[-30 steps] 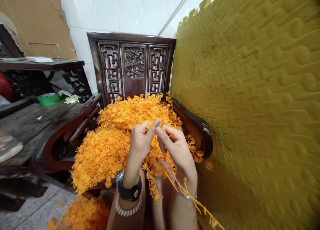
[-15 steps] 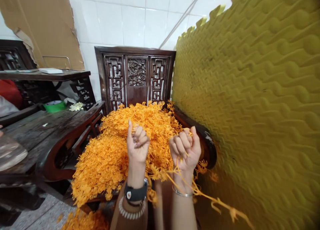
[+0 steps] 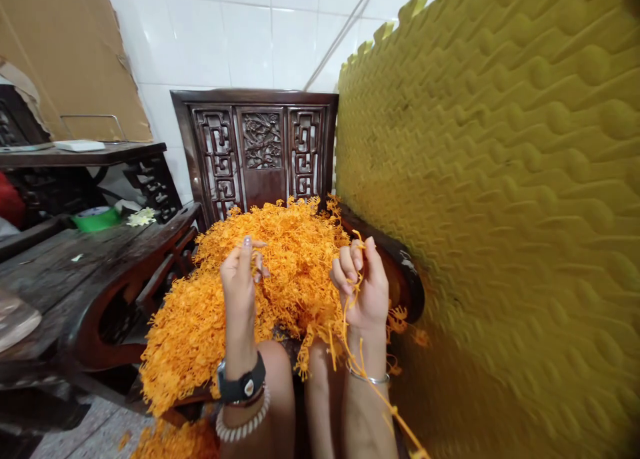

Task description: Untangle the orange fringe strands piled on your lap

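Observation:
A large heap of orange plastic flower-like pieces is piled on the carved wooden chair. My right hand is closed, pinching an orange plastic strand between thumb and fingers. That strand trails down past my wrist toward the lower right, with small side stubs along it. To the left, my left hand is raised before the heap, its fingers loosely bent and apart; I make out nothing held in it. My bare knees show below, and a few orange pieces hang beside them.
A dark carved chair back stands behind the heap. On the right leans a yellow foam mat. Green tape lies on the dark wooden bench at left, below a cardboard sheet. More orange pieces lie low down.
My left hand has shifted left, and its fist has loosened. The right hand has turned slightly, still holding the strand, which now hangs more steeply. The view has swung a little right.

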The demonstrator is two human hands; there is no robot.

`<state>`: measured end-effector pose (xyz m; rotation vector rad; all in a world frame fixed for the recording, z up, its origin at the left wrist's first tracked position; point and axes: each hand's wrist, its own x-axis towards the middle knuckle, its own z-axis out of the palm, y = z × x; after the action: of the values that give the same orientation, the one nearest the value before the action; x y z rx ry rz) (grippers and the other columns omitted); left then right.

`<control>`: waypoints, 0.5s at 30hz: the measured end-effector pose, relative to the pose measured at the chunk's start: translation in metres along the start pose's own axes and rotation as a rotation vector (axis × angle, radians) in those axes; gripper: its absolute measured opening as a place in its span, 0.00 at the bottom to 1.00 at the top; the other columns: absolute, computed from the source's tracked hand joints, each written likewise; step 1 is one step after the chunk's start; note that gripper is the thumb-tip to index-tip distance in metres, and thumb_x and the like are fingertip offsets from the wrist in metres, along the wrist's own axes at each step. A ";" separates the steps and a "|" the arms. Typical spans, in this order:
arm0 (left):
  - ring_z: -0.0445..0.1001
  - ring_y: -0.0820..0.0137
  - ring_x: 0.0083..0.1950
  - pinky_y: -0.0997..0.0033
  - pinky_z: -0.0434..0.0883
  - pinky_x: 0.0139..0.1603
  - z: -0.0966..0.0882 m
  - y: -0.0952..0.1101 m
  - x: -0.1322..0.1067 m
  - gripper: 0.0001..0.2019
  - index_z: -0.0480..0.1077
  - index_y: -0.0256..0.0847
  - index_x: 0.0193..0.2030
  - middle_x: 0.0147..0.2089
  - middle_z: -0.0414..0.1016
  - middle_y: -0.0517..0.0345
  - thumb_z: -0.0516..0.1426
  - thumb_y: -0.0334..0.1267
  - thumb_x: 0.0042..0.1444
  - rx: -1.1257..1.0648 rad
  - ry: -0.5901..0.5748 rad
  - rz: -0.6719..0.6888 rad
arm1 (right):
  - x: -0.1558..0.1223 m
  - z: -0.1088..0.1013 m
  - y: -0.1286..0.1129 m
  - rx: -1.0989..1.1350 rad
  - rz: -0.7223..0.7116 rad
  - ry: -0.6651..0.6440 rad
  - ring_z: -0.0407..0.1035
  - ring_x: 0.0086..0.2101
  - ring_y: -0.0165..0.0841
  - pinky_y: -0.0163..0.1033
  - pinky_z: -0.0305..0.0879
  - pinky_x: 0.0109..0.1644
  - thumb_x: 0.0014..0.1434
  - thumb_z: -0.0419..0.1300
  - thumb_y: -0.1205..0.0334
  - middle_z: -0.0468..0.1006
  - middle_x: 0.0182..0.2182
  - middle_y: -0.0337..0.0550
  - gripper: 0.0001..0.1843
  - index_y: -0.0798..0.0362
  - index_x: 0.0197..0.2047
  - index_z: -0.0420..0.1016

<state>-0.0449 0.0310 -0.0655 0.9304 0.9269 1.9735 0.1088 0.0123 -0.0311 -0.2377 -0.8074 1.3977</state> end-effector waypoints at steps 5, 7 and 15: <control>0.69 0.71 0.25 0.71 0.67 0.30 -0.065 -0.009 0.026 0.19 0.73 0.39 0.44 0.23 0.69 0.59 0.52 0.48 0.54 0.815 0.397 0.191 | 0.005 -0.005 0.004 -0.020 0.020 0.020 0.50 0.12 0.18 0.24 0.45 0.14 0.58 0.50 0.53 0.56 0.14 0.31 0.19 0.54 0.20 0.61; 0.72 0.64 0.34 0.65 0.67 0.37 -0.093 -0.013 0.033 0.19 0.72 0.40 0.47 0.30 0.74 0.53 0.49 0.46 0.56 1.074 0.455 0.154 | 0.008 -0.007 0.006 -0.019 0.024 0.032 0.51 0.13 0.19 0.24 0.48 0.15 0.57 0.51 0.53 0.58 0.15 0.31 0.17 0.54 0.22 0.64; 0.61 0.43 0.57 0.38 0.57 0.53 -0.157 -0.049 0.038 0.19 0.70 0.34 0.48 0.55 0.68 0.39 0.46 0.40 0.56 1.344 0.388 -0.145 | 0.014 -0.006 0.018 -0.034 0.063 0.049 0.59 0.19 0.22 0.27 0.60 0.22 0.59 0.47 0.53 0.66 0.20 0.36 0.17 0.53 0.32 0.71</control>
<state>-0.1779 0.0407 -0.1693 1.0610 2.5727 1.2324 0.0977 0.0309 -0.0413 -0.3253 -0.7894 1.4322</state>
